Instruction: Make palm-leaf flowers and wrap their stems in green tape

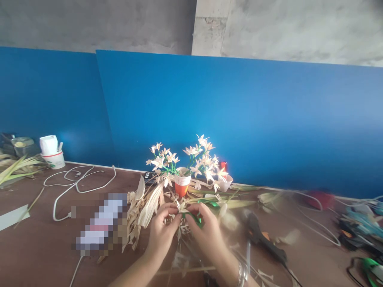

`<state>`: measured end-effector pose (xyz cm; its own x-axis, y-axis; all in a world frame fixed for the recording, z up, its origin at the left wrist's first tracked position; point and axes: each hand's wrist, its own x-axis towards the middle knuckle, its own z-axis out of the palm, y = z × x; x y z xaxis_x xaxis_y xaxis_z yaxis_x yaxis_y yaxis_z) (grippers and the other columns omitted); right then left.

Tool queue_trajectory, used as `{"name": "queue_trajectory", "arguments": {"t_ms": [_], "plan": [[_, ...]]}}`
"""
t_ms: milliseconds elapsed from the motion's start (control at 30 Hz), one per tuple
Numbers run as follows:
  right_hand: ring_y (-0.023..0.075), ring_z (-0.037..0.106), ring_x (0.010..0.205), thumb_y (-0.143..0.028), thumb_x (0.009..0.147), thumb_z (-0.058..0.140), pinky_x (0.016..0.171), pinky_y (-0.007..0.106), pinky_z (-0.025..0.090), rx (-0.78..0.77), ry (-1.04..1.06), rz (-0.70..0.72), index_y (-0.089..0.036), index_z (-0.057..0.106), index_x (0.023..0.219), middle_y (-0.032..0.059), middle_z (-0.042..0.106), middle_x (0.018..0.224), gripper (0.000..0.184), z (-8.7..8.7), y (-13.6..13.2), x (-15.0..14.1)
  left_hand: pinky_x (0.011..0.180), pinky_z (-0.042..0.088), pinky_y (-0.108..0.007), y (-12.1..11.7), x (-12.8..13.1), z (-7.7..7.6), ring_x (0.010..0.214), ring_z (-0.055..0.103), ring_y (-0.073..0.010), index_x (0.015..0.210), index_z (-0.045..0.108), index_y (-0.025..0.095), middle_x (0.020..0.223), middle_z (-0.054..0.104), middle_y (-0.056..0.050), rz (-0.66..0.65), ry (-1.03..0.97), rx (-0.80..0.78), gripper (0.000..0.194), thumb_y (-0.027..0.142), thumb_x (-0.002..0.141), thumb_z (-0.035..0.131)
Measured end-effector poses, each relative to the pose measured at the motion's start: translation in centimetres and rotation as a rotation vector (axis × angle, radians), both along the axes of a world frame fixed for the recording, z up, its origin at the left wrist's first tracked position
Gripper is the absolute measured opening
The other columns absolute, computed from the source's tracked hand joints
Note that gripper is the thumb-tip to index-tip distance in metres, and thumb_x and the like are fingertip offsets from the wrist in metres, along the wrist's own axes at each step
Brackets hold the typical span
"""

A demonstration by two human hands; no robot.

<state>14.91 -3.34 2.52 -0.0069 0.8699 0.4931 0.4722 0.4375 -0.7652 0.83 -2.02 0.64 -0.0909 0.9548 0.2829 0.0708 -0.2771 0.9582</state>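
My left hand point(165, 226) pinches a small cream husk flower point(181, 205) from the left side, its pointed petals facing up. Fingers closed, my right hand point(207, 227) meets it from the right and grips a strip of green tape point(196, 218) at the flower's base. Just behind both hands, several finished husk flowers on green stems point(203, 161) stand in a stack of orange and white paper cups point(182, 183). Dried corn husks point(151, 205) lie beside my left hand. A black glue gun point(265, 239) rests to the right of my right hand.
On the brown table point(36, 255), a white cable point(64, 195) loops at left, near a blurred-out phone-like object point(101, 225). A white tub point(53, 159) stands far left. Tangled cords and bags point(359, 223) lie at right. A blue partition point(224, 107) runs along the back.
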Motion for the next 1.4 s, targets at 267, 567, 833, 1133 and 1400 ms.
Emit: {"name": "queue_trajectory", "arguments": {"t_ms": [267,567,833,1133,1400], "plan": [[0.0147,0.051,0.063,-0.025,0.078,0.056,0.060,0.025,0.042,-0.166,0.165,0.026,-0.016,0.061,0.086,0.0004,0.059,0.068,0.013,-0.2,0.5,0.3,0.073,0.047,-0.028,0.4,0.4,-0.5,0.087,0.059,-0.0220,0.066,0.065,0.016,0.093,0.062,-0.007,-0.083,-0.279,-0.152,0.019,0.032,0.061,0.071],[0.0147,0.052,0.065,-0.020,0.077,0.056,0.061,0.026,0.042,-0.151,0.158,0.035,-0.018,0.058,0.087,-0.0010,0.055,0.069,0.011,-0.5,0.6,0.4,0.077,0.045,-0.030,0.3,0.2,-0.1,0.086,0.058,-0.0215,0.060,0.061,0.016,0.088,0.063,-0.005,-0.239,-0.341,-0.152,0.019,0.032,0.063,0.071],[0.0120,0.045,0.058,-0.021,0.077,0.056,0.055,0.024,0.038,-0.220,0.193,0.096,-0.018,0.057,0.093,-0.0049,0.046,0.062,0.016,-0.5,0.6,0.6,0.077,0.042,-0.029,0.2,0.1,0.2,0.083,0.057,-0.0191,0.062,0.063,0.017,0.082,0.064,-0.002,-0.271,-0.337,-0.169,0.014,0.028,0.066,0.070],[0.0191,0.056,0.085,-0.027,0.077,0.056,0.079,0.032,0.044,-0.371,0.534,0.310,-0.019,0.061,0.094,0.0036,0.061,0.088,0.020,1.6,0.3,1.2,0.074,0.041,-0.030,0.1,-0.3,1.0,0.075,0.058,-0.0181,0.067,0.066,0.016,0.075,0.068,-0.003,-0.466,-0.460,-0.329,0.013,0.028,0.066,0.070],[0.0135,0.053,0.071,-0.021,0.067,0.064,0.063,0.024,0.042,-0.444,0.594,0.432,-0.021,0.057,0.093,-0.0008,0.058,0.080,0.026,1.7,0.0,0.9,0.073,0.041,-0.029,-0.4,-0.1,1.0,0.076,0.057,-0.0179,0.069,0.065,0.015,0.074,0.065,-0.003,-0.574,-0.539,-0.384,0.012,0.025,0.064,0.070]]}}
